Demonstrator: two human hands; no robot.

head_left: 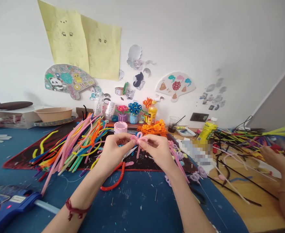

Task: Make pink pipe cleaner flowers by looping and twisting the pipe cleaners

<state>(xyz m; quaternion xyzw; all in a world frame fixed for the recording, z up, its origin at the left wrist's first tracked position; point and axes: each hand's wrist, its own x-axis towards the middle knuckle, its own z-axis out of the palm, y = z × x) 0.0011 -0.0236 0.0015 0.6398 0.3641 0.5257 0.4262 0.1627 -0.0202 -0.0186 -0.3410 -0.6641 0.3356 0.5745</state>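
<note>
Over near edge of mat point(143, 164), left hand point(114, 149) and right hand point(158, 149) pinch pink flower point(139, 138); red loop point(115, 187) crosses edge.

This is a handicraft workspace, though whether in a home or a small studio cannot be told. A blue surface point(125, 210) carries coloured pipe cleaners point(69, 142) heaped toward its left side, a glue gun point(18, 201) at its near left corner and, along its far edge, fuzzy flowers point(134, 108) in little pots point(133, 119). A drink bottle point(152, 114) beside these, plus sketches point(69, 35) and painted fans point(68, 79) on the white wall point(205, 32), make it look informal.
</note>
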